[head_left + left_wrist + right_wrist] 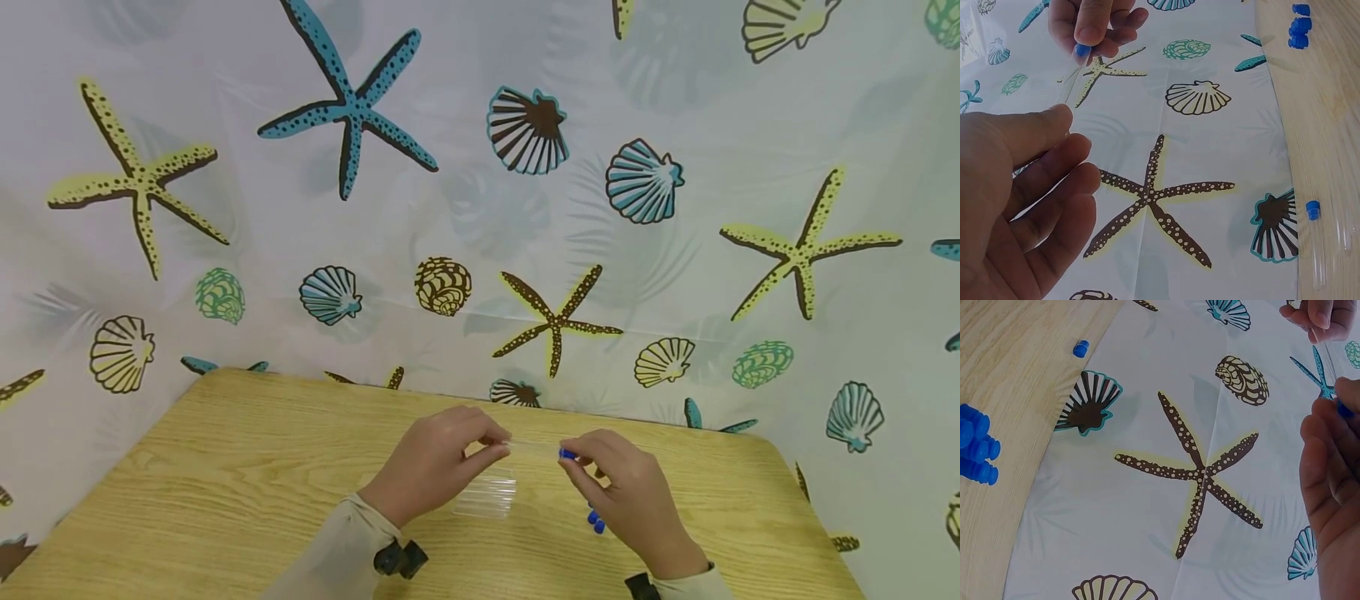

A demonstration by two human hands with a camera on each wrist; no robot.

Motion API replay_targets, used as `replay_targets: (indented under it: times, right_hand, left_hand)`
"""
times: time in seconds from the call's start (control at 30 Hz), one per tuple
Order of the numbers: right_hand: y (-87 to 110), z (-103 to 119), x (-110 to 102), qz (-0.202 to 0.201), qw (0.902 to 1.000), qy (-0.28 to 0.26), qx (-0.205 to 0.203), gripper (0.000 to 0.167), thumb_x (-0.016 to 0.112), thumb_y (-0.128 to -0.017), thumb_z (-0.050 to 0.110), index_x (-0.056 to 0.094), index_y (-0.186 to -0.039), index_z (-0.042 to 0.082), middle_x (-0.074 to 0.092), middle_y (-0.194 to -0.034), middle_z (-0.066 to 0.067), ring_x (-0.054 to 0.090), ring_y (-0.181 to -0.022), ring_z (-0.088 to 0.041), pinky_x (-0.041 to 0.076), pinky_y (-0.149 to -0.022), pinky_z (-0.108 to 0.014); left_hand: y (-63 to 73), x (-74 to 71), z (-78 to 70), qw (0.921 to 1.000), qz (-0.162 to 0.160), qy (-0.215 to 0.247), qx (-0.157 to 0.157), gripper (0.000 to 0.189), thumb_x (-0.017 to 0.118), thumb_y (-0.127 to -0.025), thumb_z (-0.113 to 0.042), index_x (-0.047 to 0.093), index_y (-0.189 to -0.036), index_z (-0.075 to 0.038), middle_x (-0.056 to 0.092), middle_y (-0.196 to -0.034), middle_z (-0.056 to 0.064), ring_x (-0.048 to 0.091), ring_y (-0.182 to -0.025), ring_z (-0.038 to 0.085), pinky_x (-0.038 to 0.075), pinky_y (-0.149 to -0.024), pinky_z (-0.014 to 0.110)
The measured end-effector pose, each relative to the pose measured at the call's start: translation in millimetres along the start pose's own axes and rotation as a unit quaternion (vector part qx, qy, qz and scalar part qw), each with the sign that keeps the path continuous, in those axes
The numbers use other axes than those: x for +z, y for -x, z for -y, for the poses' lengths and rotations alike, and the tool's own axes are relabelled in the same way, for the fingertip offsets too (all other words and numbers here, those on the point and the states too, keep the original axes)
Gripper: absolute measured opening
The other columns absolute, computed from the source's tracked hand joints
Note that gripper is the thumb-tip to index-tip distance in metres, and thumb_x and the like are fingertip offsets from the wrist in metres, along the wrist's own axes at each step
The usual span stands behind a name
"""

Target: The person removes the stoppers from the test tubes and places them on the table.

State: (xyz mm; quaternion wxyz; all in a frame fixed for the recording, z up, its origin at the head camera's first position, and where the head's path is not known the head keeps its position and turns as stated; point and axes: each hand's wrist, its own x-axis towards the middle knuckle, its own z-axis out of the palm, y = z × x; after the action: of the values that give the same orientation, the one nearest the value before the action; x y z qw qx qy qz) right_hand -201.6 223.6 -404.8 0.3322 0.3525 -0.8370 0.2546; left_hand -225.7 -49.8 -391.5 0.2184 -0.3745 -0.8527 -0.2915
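Note:
My left hand (438, 458) pinches one end of a thin clear test tube (534, 448) between thumb and fingertips, above the table. At the tube's other end, my right hand (622, 483) pinches a small blue cap (567, 454). In the left wrist view the cap (1083, 50) sits at the tube's end, partly covered by the right thumb and fingers; how firmly it is seated cannot be told. The right wrist view shows the tube (1329, 359) spanning the two hands, with the cap (1344, 410) mostly hidden by fingers.
Several clear tubes (487, 496) lie side by side on the wooden table (262, 467), below the left hand. Loose blue caps (597, 525) lie below the right hand. One lying tube (1319, 259) bears a blue cap (1313, 210). A shell-and-starfish cloth (465, 200) hangs behind the table.

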Motion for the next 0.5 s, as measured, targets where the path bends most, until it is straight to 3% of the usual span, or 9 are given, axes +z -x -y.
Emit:
replay_targets:
  times: [0.17,0.5]
  right_hand:
    - [0.2,0.1,-0.9,-0.016,0.9997,0.010,0.014,0.024,0.065,-0.104,0.034,0.076,-0.107,0.012,0.073,-0.094,0.002,0.068,-0.074,-0.011,0.054,-0.060,-0.019]
    - [-0.5,1.4,-2.0,-0.009,0.9997,0.004,0.024,0.013,0.072,-0.100,0.025,0.075,-0.105,0.013,0.072,-0.092,0.004,0.066,-0.073,-0.005,0.054,-0.058,-0.020]
  left_hand:
    - [-0.5,-0.2,-2.4,0.9999,0.010,0.008,-0.009,0.012,0.074,-0.098,-0.031,0.077,-0.103,-0.021,0.074,-0.096,-0.010,0.068,-0.086,0.002,0.055,-0.067,0.020]
    - [-1.2,0.5,-3.2,0.9990,0.018,0.033,-0.024,0.012,0.073,-0.099,-0.030,0.077,-0.104,-0.020,0.074,-0.096,-0.010,0.068,-0.085,0.003,0.054,-0.067,0.020]
